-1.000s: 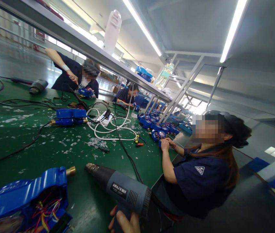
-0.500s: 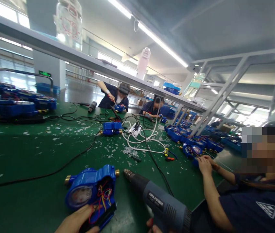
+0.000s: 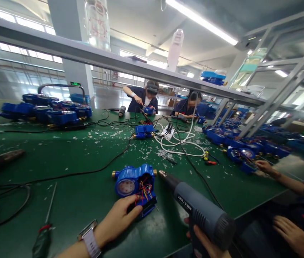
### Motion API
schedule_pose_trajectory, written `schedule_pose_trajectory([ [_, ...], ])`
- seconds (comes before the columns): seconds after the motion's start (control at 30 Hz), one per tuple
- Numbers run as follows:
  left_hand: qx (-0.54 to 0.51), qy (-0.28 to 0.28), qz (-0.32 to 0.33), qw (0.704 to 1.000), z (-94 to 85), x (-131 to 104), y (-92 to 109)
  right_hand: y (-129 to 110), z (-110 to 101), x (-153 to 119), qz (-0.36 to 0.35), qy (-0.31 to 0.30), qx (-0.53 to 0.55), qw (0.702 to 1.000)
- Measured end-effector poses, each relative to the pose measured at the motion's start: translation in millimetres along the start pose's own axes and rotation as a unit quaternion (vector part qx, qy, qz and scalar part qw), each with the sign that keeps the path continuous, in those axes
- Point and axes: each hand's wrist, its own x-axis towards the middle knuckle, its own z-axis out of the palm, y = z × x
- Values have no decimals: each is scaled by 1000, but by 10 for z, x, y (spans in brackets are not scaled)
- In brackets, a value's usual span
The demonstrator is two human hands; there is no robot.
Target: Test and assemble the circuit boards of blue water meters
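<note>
A blue water meter (image 3: 130, 176) with brass pipe ends and a round dial lies on the green table, its compartment showing red, yellow and white wires. My left hand (image 3: 115, 220), with a watch at the wrist, grips the near edge of the meter by its dark open lid, thumb and fingers closed there. My right hand (image 3: 204, 238) is wrapped round the handle of a grey-blue heat gun (image 3: 201, 208). The gun's metal nozzle points left, just short of the meter's right brass end.
A screwdriver (image 3: 46, 229) lies at the near left. A black cable (image 3: 87, 172) crosses the table; white cable (image 3: 177, 152) coils farther back. Several blue meters (image 3: 60, 114) stand far left, more at right. Co-workers sit opposite and at right. A shelf (image 3: 141, 66) spans overhead.
The view has swung left and down, so my hands, the meter and the heat gun appear farther right or higher. The screwdriver and my watch have come into view. Both grips stay the same.
</note>
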Motion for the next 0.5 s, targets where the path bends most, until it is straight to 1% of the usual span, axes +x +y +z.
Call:
schedule_pose_trajectory([
  [0.1,-10,-1,4,1000,-11,25,14,-86,32,-75,-15,1,-4,1000],
  [0.27,-44,11,-8,999,8,29,-100,-212,-6,-132,-21,-17,-35,999],
  [0.37,-67,9,-15,998,12,35,-143,-302,-109,-150,3,-2,-52,999],
  [0.43,-89,2,-18,996,9,45,-155,-366,-226,-157,35,9,-72,997],
  [0.5,-117,-9,-22,993,7,58,-161,-428,-376,-152,50,12,-92,994],
])
